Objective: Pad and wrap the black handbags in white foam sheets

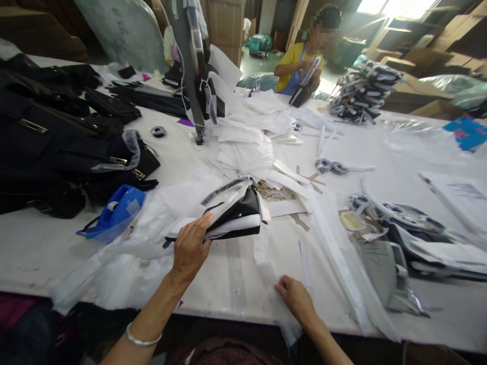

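Note:
My left hand (189,248) grips the near edge of a black bag stuffed and wrapped with white paper (236,210), which lies on the white table (236,274). My right hand (294,296) rests closed at the table's front edge, pinching a strip of thin white wrapping paper (266,263) that runs up toward the bag. A silver bangle (142,339) circles my left wrist.
Black bags (57,147) pile up at the left beside a blue tape dispenser (116,210). Stacked white paper (247,137) lies mid-table, wrapped straps (365,91) at the back right. A person in yellow (300,66) works across the table. More wrapped items (411,238) lie at right.

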A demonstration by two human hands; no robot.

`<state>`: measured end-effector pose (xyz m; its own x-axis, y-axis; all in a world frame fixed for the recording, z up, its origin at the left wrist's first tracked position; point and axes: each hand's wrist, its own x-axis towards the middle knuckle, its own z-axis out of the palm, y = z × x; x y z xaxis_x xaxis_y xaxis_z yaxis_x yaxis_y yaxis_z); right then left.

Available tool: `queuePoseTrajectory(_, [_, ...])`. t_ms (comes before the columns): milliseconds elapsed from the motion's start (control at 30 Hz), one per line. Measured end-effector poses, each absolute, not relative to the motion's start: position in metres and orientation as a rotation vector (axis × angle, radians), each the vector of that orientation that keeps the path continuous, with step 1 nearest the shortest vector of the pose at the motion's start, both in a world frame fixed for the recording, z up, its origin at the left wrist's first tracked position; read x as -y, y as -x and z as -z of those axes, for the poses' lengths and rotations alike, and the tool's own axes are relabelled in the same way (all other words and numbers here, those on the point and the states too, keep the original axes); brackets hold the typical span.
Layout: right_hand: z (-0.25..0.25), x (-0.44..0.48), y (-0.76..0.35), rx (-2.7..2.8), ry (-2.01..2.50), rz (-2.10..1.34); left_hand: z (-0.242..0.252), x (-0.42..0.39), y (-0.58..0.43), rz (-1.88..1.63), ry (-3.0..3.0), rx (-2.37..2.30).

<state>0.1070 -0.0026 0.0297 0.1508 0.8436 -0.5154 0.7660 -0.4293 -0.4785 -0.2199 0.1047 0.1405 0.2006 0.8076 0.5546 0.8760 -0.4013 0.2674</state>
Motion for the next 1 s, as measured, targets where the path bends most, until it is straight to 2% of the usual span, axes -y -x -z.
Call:
queuePoseTrajectory(133, [-0.039,-0.023,-0.108,1.23,2.203,-1.653,-0.141,-0.101,0.224,0.97,2.328,1.678])
queuePoseTrajectory(367, [-0.069,-0.057,-0.043,0.918,1.63,-1.947,-0.144,-0.099,0.226,0.946,2.299,1.704])
queuePoseTrajectory(467, [-0.068,-0.049,-0.007,1.347,1.563,-2.014,-0.145,-0.099,0.226,0.937,2.298,1.711])
queuePoseTrajectory(500, [-0.066,-0.046,-0.001,1.633,1.565,-1.904,-0.145,-0.098,0.226,0.936,2.294,1.712])
queuePoseTrajectory(567, [-0.061,-0.044,-0.002,2.067,1.617,-1.458,-0.145,-0.098,0.227,0.931,2.284,1.714])
queuePoseTrajectory(633, [-0.053,-0.048,-0.017,2.166,1.72,-0.996,-0.145,-0.097,0.227,0.926,2.282,1.714])
queuePoseTrajectory(700, [-0.04,-0.056,-0.038,2.156,1.815,-0.699,-0.144,-0.096,0.228,0.922,2.283,1.717])
queuePoseTrajectory(900, [0.006,-0.066,-0.128,2.399,1.854,-0.255,-0.143,-0.093,0.228,0.892,2.285,1.727])
queuePoseTrajectory(1000, [0.003,-0.067,-0.197,2.341,2.015,-0.058,-0.143,-0.093,0.227,0.897,2.284,1.728])
